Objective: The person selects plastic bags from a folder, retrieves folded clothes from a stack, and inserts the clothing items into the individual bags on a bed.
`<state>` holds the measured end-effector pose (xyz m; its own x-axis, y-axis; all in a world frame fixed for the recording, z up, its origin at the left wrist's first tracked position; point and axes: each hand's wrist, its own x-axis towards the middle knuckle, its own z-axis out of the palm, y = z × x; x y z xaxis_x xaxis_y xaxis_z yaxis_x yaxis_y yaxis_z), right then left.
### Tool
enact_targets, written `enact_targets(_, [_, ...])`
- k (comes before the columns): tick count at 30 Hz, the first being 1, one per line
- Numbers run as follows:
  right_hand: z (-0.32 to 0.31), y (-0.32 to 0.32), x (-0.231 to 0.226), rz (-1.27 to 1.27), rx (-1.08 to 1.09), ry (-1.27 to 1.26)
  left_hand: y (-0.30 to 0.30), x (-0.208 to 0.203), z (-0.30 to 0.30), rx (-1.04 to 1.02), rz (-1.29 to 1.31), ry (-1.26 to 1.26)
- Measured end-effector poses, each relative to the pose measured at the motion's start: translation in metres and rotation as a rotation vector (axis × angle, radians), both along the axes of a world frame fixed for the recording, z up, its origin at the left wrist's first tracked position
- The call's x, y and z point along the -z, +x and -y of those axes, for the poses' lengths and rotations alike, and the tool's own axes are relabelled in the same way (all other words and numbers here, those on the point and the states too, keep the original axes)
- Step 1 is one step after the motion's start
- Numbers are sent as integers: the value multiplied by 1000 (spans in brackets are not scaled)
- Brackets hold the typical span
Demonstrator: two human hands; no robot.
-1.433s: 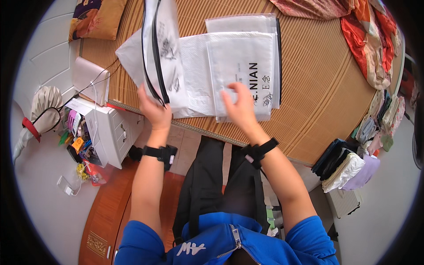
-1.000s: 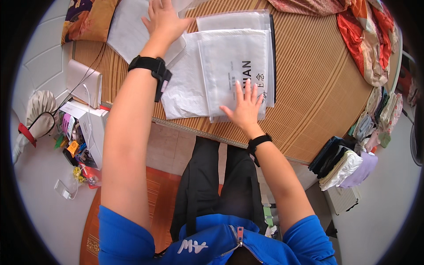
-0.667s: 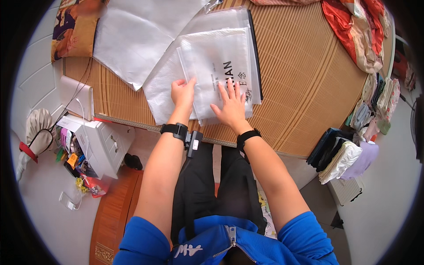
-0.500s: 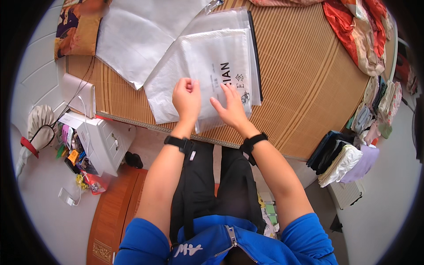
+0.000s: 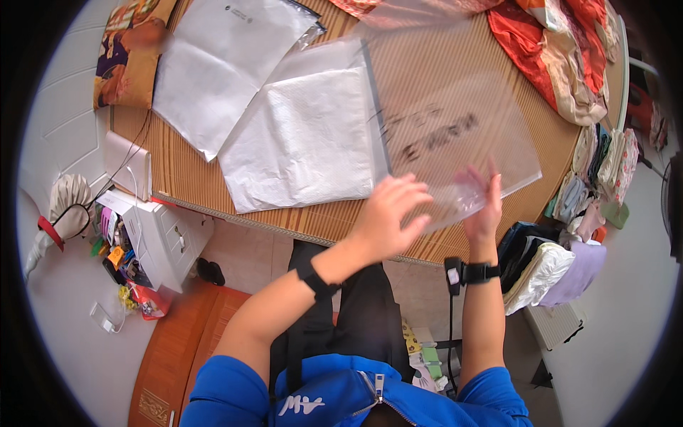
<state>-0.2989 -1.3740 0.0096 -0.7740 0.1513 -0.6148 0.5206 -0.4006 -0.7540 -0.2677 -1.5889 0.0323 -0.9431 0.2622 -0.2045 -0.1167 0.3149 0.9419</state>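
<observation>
A clear plastic bag [image 5: 491,99] with dark printing spreads over the right part of the mat, slightly blurred. My right hand [image 5: 483,210] holds it by its near edge, with some fingers seen through the film. By the bag's near left corner is my left hand [image 5: 390,217], thumb and fingers apart and bent, with nothing visible in it; whether it touches the film I cannot tell. Left of it lies a white plastic bag [image 5: 306,142], flat and creased, beside a dark-edged strip. Another large whitish plastic bag [image 5: 220,78] lies farther left.
A striped bamboo mat [image 5: 284,222] covers the bed. Red and cream cloth [image 5: 548,57] lies at the far right, a patterned cushion [image 5: 131,53] at the far left. Folded clothes [image 5: 544,274] are stacked at the right. A white cabinet [image 5: 167,238] stands at the left.
The clear printed bag has come off the white bag and moved right with my right hand. My left hand has shifted right and down, its fingers opening. The view has turned slightly.
</observation>
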Motion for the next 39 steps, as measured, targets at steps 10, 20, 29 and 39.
enact_targets(10, [-58,29,121,502,502,194,27,116,63,-138,116,-636])
enact_targets(20, [104,33,142,202,-443,552,58,116,94,38,-40,-773])
enact_targets(29, [141,7,91,255,-637,65,-10,111,63,-710,229,-225])
enact_targets(39, [151,38,75,265,-487,-30,10,103,59,-561,355,-330])
